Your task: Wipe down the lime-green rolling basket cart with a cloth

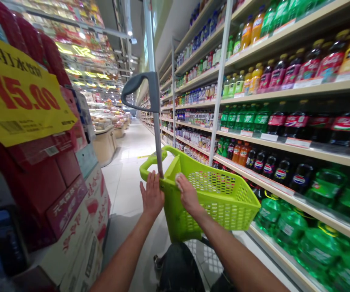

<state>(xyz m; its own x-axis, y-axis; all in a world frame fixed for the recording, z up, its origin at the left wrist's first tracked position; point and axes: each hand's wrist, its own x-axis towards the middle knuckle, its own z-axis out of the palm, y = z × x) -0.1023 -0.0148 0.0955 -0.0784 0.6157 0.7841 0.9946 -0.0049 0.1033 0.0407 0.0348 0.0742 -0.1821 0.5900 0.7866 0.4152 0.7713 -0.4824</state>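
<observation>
A lime-green shopping basket with perforated sides stands on the floor in front of my knees. From its near left end rises a metal pole with a grey handle. My left hand rests against that end of the basket by the foot of the pole, fingers stretched out, holding nothing. Closed at the basket's upper rim, my right hand grips a small crumpled white cloth, mostly hidden by the fingers. Whether it is cloth or tissue is hard to tell.
Shelves of bottled drinks run along the right, with large green bottles at the bottom. Stacked cartons with a yellow price sign stand close on the left. A tiled aisle stretches ahead past display counters.
</observation>
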